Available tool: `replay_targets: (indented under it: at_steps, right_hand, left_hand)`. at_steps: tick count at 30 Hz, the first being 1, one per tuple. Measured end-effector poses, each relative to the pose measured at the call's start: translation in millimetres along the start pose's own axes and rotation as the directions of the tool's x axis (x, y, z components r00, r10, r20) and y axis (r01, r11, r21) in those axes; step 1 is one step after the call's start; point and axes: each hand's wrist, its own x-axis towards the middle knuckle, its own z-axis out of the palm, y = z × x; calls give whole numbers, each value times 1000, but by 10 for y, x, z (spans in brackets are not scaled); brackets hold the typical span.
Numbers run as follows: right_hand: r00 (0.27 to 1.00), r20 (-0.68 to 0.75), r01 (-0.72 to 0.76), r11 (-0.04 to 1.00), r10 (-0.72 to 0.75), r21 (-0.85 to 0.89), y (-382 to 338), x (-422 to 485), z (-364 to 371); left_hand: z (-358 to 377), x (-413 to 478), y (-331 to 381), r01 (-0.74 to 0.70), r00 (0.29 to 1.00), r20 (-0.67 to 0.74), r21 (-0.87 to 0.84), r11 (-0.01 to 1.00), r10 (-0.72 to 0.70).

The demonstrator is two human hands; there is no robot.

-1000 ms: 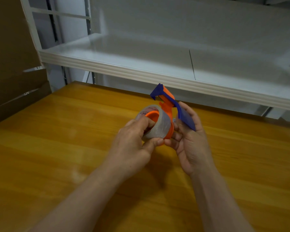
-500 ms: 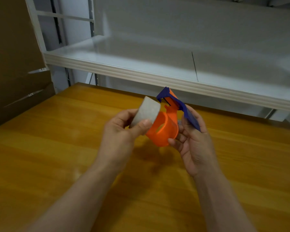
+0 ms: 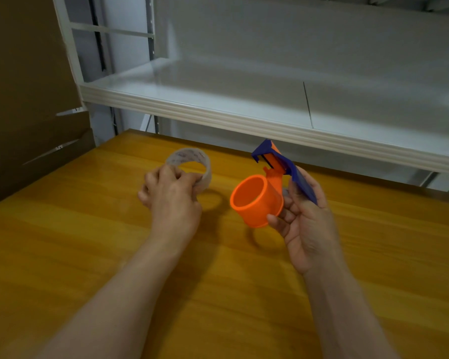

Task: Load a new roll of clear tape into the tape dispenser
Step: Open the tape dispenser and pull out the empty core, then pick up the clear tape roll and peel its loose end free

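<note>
- The left hand (image 3: 171, 198) pinches a thin, nearly spent roll of clear tape (image 3: 192, 164), fingers pressed on its near rim; the roll sits at 9 o'clock from the dispenser, well apart from it and low over the wooden table (image 3: 88, 255).
- The right hand (image 3: 306, 218) holds the tape dispenser (image 3: 259, 200) in the air, fingers curled around the orange hub and the blue handle lying against the palm; the blue cutter head points toward 12 o'clock.
- Progress, as I judge it: the orange hub is bare, so the dispenser is unloaded. No full new roll shows anywhere, so it is yet to be fetched, slid on the hub and threaded to the cutter. That is most of the job.
- Around: a white shelf (image 3: 244, 117) runs at 12 o'clock, with 1 cardboard box (image 3: 24, 99) at 10 o'clock.
- Nothing lies between the 2 hands; only the held roll occupies the left hand.
</note>
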Motion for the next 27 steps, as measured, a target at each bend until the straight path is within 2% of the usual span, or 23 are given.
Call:
replay_targets:
  at_steps: [2,5,12,20,23,25,27]
  right_hand:
    - [1000,4,-2,1000,2,2,6,0,0]
    - [1000,8,-10,1000,10,0,13,-2,2]
    - [1000,7,-11,1000,11,-1,16,-14,14]
    - [999,-9,-31,1000,31,-1,15,-36,15]
    - [1000,-12,-20,1000,20,16,3,-41,9]
    - [1000,-13,-9,1000,9,13,0,-43,9]
    - [1000,-12,0,1000,0,17,-1,-47,9]
  left_hand:
    - [50,66,-56,-26,999,-43,85,996,29]
    - [101,147,-128,-35,997,-66,113,993,42]
    - [209,172,-184,-18,1000,26,165,986,14]
    - [190,175,-181,95,990,73,260,961,-117]
    - [116,160,-70,5,993,118,117,993,-19]
    - [57,127,32,-56,984,164,-105,993,73]
    - [7,53,142,21,948,302,-376,927,101]
